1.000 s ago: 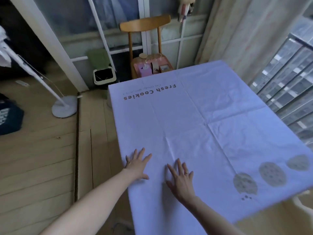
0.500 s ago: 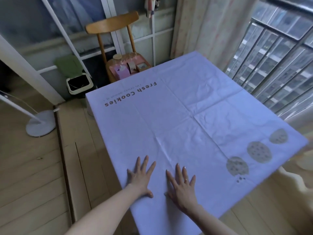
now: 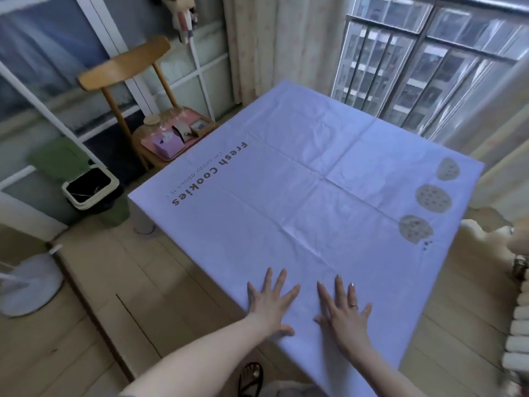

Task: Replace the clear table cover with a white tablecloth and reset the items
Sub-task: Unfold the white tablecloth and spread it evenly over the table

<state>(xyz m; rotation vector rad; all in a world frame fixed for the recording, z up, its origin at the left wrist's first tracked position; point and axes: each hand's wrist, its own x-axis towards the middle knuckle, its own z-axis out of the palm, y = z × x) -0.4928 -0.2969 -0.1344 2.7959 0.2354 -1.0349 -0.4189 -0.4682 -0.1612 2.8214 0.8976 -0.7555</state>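
Note:
A white tablecloth (image 3: pixel 300 202) printed with "Fresh Cookies" and three cookie pictures covers the whole table, with fold creases across it. My left hand (image 3: pixel 270 300) lies flat near the cloth's near corner, fingers spread. My right hand (image 3: pixel 345 308), wearing a ring, presses flat beside it, fingers spread too. Neither hand holds anything. A pink tray (image 3: pixel 174 133) with a tissue box and small items sits on the seat of a wooden chair (image 3: pixel 128 64) beyond the table's far left edge.
A bin (image 3: pixel 90 187) with a green lid stands on the floor left of the table. A white lamp base (image 3: pixel 27 285) is at far left. Curtains and a barred window lie behind and right. A cream object (image 3: pixel 492 247) sits at the right edge.
The view has swung to the right and tilted, so the table appears more diagonal. Both hands stay flat on the cloth near the near edge, slightly closer together.

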